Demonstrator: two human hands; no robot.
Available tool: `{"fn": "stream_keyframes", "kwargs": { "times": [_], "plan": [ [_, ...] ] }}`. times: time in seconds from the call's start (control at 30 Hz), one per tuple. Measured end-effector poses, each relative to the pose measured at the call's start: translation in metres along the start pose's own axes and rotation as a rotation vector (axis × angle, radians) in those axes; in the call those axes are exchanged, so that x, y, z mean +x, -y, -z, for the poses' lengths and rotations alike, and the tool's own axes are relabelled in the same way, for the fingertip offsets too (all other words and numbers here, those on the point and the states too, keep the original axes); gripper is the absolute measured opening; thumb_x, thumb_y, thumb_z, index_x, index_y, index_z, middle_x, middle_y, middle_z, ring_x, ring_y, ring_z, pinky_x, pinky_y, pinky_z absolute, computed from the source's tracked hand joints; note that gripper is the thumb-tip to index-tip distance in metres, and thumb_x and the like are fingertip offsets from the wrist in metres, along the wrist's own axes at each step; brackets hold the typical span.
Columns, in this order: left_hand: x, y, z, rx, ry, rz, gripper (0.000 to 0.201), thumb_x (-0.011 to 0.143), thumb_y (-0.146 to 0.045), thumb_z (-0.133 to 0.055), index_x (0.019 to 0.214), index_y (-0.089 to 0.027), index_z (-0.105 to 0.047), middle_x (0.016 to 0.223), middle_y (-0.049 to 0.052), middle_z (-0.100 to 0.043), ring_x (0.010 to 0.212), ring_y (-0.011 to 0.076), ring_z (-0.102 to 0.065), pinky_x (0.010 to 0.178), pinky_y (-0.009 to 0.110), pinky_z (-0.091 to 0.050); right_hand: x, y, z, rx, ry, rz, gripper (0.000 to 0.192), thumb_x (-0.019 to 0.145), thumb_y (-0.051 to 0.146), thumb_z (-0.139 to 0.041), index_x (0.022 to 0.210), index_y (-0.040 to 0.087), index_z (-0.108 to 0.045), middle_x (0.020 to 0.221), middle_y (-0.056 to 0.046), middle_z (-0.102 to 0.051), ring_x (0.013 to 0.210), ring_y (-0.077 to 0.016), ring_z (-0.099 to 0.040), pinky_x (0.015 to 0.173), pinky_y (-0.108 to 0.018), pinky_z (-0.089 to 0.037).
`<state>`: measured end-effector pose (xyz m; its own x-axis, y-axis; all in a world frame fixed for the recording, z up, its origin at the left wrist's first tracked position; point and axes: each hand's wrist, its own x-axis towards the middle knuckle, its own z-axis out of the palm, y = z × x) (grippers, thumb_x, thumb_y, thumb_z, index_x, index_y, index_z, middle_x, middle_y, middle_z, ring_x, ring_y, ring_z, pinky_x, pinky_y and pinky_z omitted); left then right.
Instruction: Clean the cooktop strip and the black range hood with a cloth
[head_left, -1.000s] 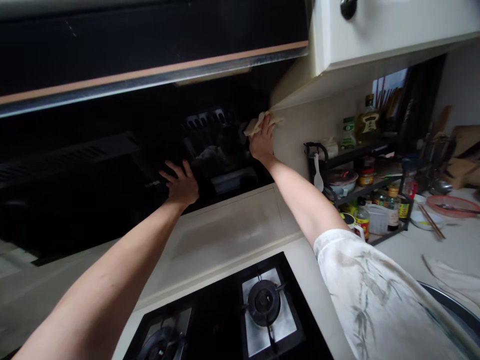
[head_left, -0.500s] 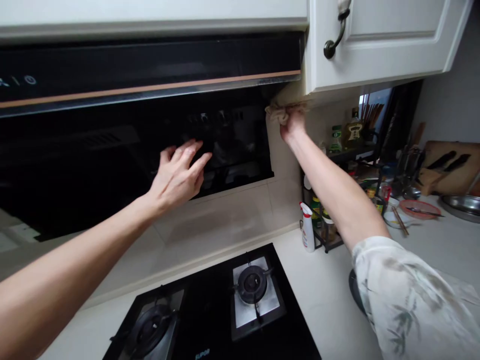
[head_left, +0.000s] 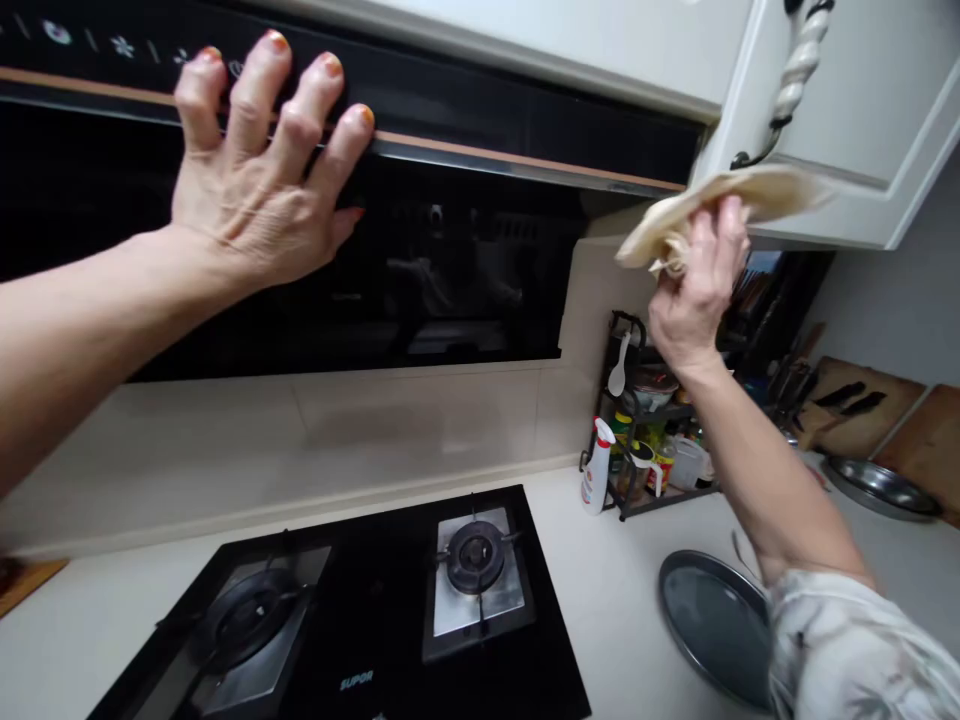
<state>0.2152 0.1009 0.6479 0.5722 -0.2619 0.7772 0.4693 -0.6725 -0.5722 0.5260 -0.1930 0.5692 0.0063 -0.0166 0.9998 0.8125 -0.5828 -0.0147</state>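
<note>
Sleeve: a pale patterned sleeve sits at the lower right corner, on the right arm.
Worktop: the pale worktop carries a black gas hob with two burners, and a dark round tray just right of it.
Spray bottle: a white spray bottle stands at the back of the worktop, touching or just beside a black rack filled with jars and bottles.
Far right: a metal bowl and a wooden knife block lie beyond the rack.
Left hand: the left hand is pressed flat against the black range hood, fingers spread wide, fingertips on the upper control strip; it grips nothing.
Right hand: the right hand is raised at the hood's right end, fingers curled tightly about a beige cloth.
Cloth: bunched in the right hand, it is pushed up against the underside of the white wall cabinet, just below the twisted door handle.
</note>
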Motion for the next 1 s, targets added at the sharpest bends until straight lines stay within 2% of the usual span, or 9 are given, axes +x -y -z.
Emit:
{"fn": "stream_keyframes", "kwargs": {
  "times": [0.07,0.13,0.27,0.43,0.53,0.63,0.73,0.83,1.0],
  "plan": [
    [-0.001,0.004,-0.009,-0.003,-0.05,-0.021,0.07,0.101,-0.031,-0.021,0.166,-0.007,-0.016,0.174,0.014,-0.004,0.154,0.0483,-0.003,0.112,0.068,-0.014,0.009,-0.007,-0.001,-0.193,0.073,0.117,0.063,0.108,0.035,-0.017,0.153,0.012,-0.056,0.159,-0.022,-0.046,0.157,-0.0357,-0.031,0.122,-0.062,-0.035],
    [0.0,0.005,-0.017,-0.007,-0.093,-0.029,0.07,0.101,-0.026,-0.026,0.167,-0.007,-0.012,0.175,0.013,-0.002,0.155,0.0479,0.0,0.115,0.069,-0.009,0.02,-0.021,-0.007,-0.299,0.175,0.173,0.062,0.107,0.028,-0.016,0.147,0.013,-0.062,0.151,-0.023,-0.054,0.156,-0.0333,-0.033,0.122,-0.059,-0.035],
    [0.002,0.003,-0.023,0.056,-0.036,0.018,0.074,0.098,-0.023,-0.022,0.167,-0.007,-0.002,0.175,0.013,0.005,0.154,0.0458,0.009,0.116,0.069,-0.008,0.029,-0.04,-0.015,-0.375,0.302,0.212,0.06,0.107,0.024,-0.018,0.148,0.015,-0.061,0.151,-0.022,-0.054,0.153,-0.0287,-0.04,0.124,-0.056,-0.035],
    [0.005,0.003,-0.028,-0.011,-0.121,0.008,0.074,0.095,-0.02,-0.018,0.167,-0.005,-0.003,0.175,0.013,0.003,0.15,0.0475,0.009,0.112,0.075,-0.01,0.029,-0.046,-0.014,-0.375,0.312,0.297,0.061,0.107,0.024,-0.016,0.148,0.015,-0.062,0.152,-0.022,-0.053,0.152,-0.0271,-0.042,0.126,-0.05,-0.036],
    [0.008,0.009,-0.037,-0.122,-0.179,0.009,0.08,0.095,-0.022,-0.037,0.17,-0.016,-0.008,0.177,0.01,-0.003,0.156,0.0437,0.006,0.119,0.074,-0.006,0.035,-0.049,-0.022,-0.423,0.338,0.322,0.057,0.107,0.019,-0.021,0.149,0.012,-0.058,0.146,-0.022,-0.058,0.144,-0.0297,-0.051,0.12,-0.052,-0.043],
    [0.011,0.015,-0.047,-0.145,-0.219,-0.029,0.092,0.094,-0.019,-0.046,0.17,-0.027,0.006,0.176,0.008,0.001,0.159,0.0423,0.007,0.121,0.078,-0.006,0.043,-0.049,-0.042,-0.547,0.407,0.426,0.054,0.107,0.016,-0.024,0.144,0.006,-0.061,0.14,-0.025,-0.062,0.135,-0.0302,-0.057,0.114,-0.049,-0.047],
    [0.012,0.018,-0.05,-0.121,-0.243,-0.075,0.096,0.096,-0.017,-0.046,0.167,-0.027,0.018,0.176,0.011,0.004,0.158,0.0458,0.008,0.116,0.085,-0.008,0.048,-0.045,-0.068,-0.68,0.392,0.539,0.054,0.107,0.014,-0.022,0.139,-0.001,-0.063,0.138,-0.027,-0.061,0.131,-0.0324,-0.059,0.109,-0.052,-0.048],
    [0.011,0.017,-0.048,-0.123,-0.22,-0.061,0.095,0.095,-0.018,-0.048,0.169,-0.024,0.011,0.176,0.014,0.001,0.157,0.0487,0.006,0.114,0.087,-0.01,0.047,-0.043,-0.088,-0.772,0.306,0.588,0.063,0.107,0.014,-0.012,0.135,-0.001,-0.067,0.135,-0.027,-0.063,0.129,-0.0341,-0.06,0.105,-0.057,-0.046],
    [0.011,0.019,-0.048,-0.104,-0.241,-0.099,0.098,0.092,-0.017,-0.048,0.169,-0.021,0.014,0.176,0.019,-0.001,0.156,0.052,0.004,0.11,0.089,-0.01,0.043,-0.045,-0.087,-0.736,0.325,0.572,0.062,0.108,0.019,-0.015,0.139,-0.001,-0.064,0.135,-0.028,-0.062,0.131,-0.0356,-0.057,0.106,-0.057,-0.044]
  ]
}}
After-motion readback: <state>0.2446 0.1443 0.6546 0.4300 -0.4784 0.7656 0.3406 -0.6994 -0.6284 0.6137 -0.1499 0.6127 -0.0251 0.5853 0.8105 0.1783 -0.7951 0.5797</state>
